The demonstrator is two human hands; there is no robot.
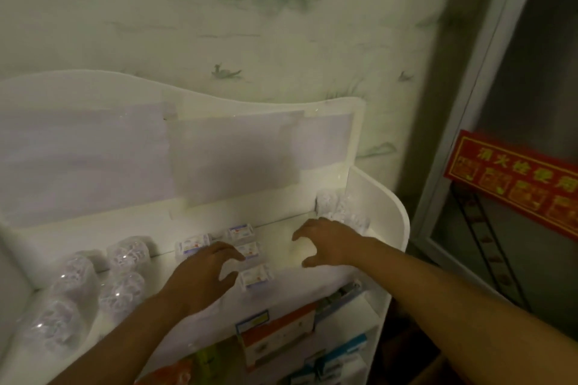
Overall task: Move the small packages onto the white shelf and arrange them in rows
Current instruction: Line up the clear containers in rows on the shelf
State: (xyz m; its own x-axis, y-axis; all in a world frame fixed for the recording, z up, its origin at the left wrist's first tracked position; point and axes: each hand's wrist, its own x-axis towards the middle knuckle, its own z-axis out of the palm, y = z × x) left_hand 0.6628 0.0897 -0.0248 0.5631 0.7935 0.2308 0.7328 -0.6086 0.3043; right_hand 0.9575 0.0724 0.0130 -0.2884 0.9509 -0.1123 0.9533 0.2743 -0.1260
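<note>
**Kid:** What is closest to you?

**Me:** My two bare arms. They reach up from the bottom. Under them is the lower rack with colourful cardboard boxes (278, 334).

**Kid:** What are your hands doing?

**Me:** My left hand (203, 272) hangs over the top of the white plastic shelf (387, 222). Its fingers are spread and bent a bit, and it holds nothing. My right hand (325, 242) is the same, spread like a claw, with nothing in it.

**Kid:** Where are the small packages?

**Me:** The small white packages with blue and red print (255, 275) sit on the shelf top, in the middle. There are four that I can see. One is just past my left fingertips, one is just beside my left thumb, and two more are further back. My right hand is apart from them, over a bare spot.

**Kid:** Are they heavy?

**Me:** I think they are light and a bit squishy. The wrap looks smooth, so they may slip. I would pinch each one by its two long sides.

**Kid:** And the shiny lumps?

**Me:** Those are clear bubbly plastic packs (75, 287) on the left, and more in the right back corner.
</note>
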